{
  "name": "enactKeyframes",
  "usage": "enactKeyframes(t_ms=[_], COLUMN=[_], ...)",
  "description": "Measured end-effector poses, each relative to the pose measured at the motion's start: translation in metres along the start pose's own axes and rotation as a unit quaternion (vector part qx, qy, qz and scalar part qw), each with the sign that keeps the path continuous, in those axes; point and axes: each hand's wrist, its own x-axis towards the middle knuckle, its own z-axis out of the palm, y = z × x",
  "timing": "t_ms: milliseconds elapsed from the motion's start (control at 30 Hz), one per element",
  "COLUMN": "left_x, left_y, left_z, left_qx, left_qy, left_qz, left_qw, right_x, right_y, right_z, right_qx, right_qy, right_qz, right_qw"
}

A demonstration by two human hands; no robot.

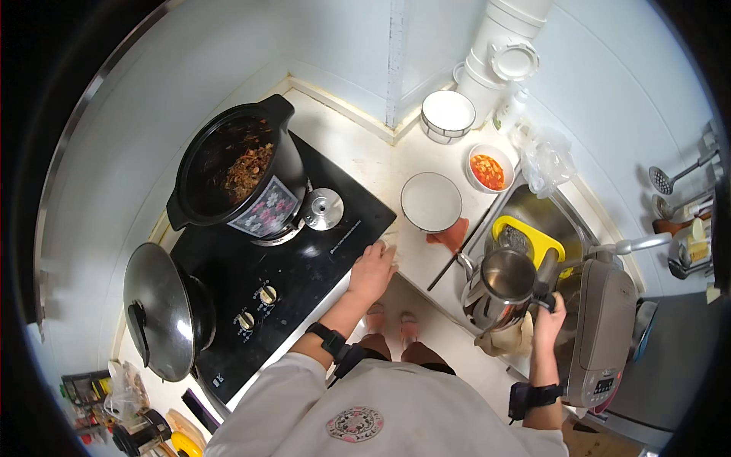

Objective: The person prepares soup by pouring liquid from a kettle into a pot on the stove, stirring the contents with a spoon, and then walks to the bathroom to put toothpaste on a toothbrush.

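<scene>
My right hand [549, 324] grips the black handle of a stainless steel kettle [505, 280]. The kettle's top is uncovered, showing the metal inside. It is over the near part of the sink [522, 200], beside a yellow plastic rack [528, 231]. My left hand [374, 271] rests at the counter's front edge, near the right corner of the black gas stove [320, 268]. Something pale shows by its fingertips; I cannot tell whether the fingers hold it. A black pot [240, 165] with a flowered panel stands on the stove, with chopped brown food inside.
A lidded wok [163, 314] occupies the stove's left side. A pale round dish [431, 201], a red cloth [454, 234], chopsticks [451, 265], a bowl of red food [489, 171] and stacked bowls [448, 114] are on the counter. A rice cooker [604, 331] stands right of the kettle, below the faucet [639, 244].
</scene>
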Motion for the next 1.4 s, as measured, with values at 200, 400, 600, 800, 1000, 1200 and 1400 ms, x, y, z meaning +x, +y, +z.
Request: enactKeyframes(t_ms=[200,400,600,800,1000,1200,1400], left_x=[0.005,0.044,0.1,0.123,0.153,0.174,0.184], left_y=[-0.01,-0.022,-0.009,-0.003,-0.01,-0.002,-0.017], left_z=[0.007,0.001,-0.016,-0.03,-0.037,-0.041,-0.036], left_qx=[-0.091,-0.407,-0.198,-0.179,-0.053,0.032,0.056], left_qy=[0.038,0.179,0.147,0.035,-0.053,-0.186,-0.234], left_qz=[-0.051,-0.143,-0.161,-0.135,-0.045,0.017,0.005], left_qw=[0.994,0.884,0.956,0.974,0.996,0.982,0.971], right_x=[-0.051,-0.061,-0.062,-0.063,-0.063,-0.061,-0.061], right_y=[0.061,0.071,0.077,0.083,0.088,0.092,0.09], right_z=[0.003,0.013,0.015,0.011,0.011,0.01,0.011], right_qx=[0.055,0.044,0.081,0.113,0.118,0.134,0.154], right_qy=[0.037,0.066,0.07,0.058,0.039,0.028,0.022], right_qz=[0.016,-0.013,-0.012,-0.001,-0.007,-0.009,0.012], right_qw=[0.998,0.997,0.994,0.992,0.992,0.991,0.988])
